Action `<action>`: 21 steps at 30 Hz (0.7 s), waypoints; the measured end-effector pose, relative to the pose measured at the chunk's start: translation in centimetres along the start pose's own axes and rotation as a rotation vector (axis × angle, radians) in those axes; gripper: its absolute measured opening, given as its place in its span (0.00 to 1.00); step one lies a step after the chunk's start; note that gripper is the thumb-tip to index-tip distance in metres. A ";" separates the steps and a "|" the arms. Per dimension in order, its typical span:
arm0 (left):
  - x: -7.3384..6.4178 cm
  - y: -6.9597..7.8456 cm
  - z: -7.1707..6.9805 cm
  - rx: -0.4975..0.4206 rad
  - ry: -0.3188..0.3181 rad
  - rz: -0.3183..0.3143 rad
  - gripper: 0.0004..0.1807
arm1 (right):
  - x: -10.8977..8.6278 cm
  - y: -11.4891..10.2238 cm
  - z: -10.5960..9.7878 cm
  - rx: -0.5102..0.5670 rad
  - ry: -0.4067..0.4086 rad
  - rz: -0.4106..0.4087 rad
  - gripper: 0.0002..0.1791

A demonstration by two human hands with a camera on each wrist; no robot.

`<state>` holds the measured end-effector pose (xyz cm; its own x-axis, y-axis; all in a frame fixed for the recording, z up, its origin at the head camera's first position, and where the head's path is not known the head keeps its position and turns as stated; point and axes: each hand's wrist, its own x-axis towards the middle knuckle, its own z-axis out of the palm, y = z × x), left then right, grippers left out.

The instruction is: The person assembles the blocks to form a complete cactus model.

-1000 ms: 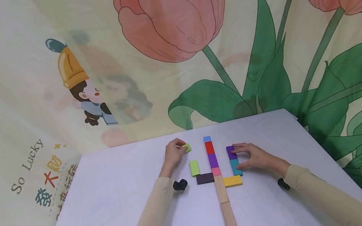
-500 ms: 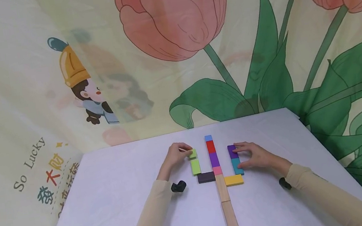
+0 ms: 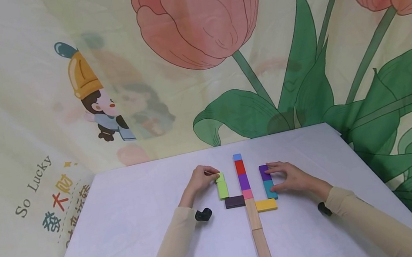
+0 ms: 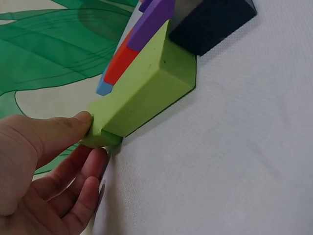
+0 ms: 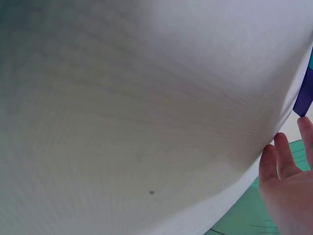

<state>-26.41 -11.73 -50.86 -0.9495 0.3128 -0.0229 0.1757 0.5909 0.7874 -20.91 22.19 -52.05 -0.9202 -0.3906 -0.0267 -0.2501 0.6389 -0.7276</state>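
In the head view my left hand (image 3: 202,180) pinches a small lime-green block (image 3: 220,176) against the far end of a longer green block (image 3: 223,189). The left wrist view has the thumb on the small block (image 4: 100,122) and fingers curled at its other side. My right hand (image 3: 292,176) touches the right side of two blocks in line, purple (image 3: 264,173) and teal (image 3: 270,189), its fingers loosely extended. A fingertip meets the purple block's (image 5: 304,98) end in the right wrist view; the thumb is out of sight there.
A central column runs from a light blue block (image 3: 237,157) through red, purple and pink to two plain wooden blocks (image 3: 263,250). A dark block (image 3: 234,202) adjoins it on the left, a yellow one (image 3: 266,205) on the right. Behind the white table (image 3: 127,245) hangs a tulip-print cloth.
My left hand has brought the small green block nearer and slightly right, closing the gap to the longer green block. My right hand stays at the purple and teal blocks.
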 end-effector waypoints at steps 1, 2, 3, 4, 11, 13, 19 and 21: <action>0.0 0.0 0.0 0.003 0.002 -0.001 0.06 | 0.0 0.0 0.0 0.001 0.000 0.003 0.35; -0.1 -0.1 0.1 0.006 0.003 -0.002 0.06 | 0.0 0.0 0.0 0.001 0.000 0.005 0.35; -0.1 -0.1 0.1 0.007 0.004 0.000 0.06 | 0.0 0.0 0.0 0.001 0.000 0.005 0.35; -0.1 -0.1 0.1 0.009 0.004 0.000 0.06 | 0.0 0.0 0.0 0.002 0.000 0.006 0.35; 0.0 -0.3 0.3 0.025 0.004 0.014 0.07 | 0.1 -0.1 0.1 0.007 -0.001 0.005 0.35; 0.0 -0.4 0.3 0.027 0.001 0.014 0.07 | 0.1 -0.2 0.1 0.007 -0.001 0.005 0.35; -0.1 -0.3 0.3 0.031 -0.001 0.007 0.07 | 0.0 -0.3 0.2 -0.007 0.001 0.003 0.35; -0.1 -0.3 0.4 0.031 0.001 0.005 0.07 | 0.1 -0.3 0.2 -0.017 0.001 0.001 0.35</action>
<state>-26.29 -11.66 -51.29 -0.9488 0.3152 -0.0180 0.1887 0.6119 0.7681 -20.84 21.87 -51.98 -0.9209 -0.3889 -0.0265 -0.2542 0.6507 -0.7155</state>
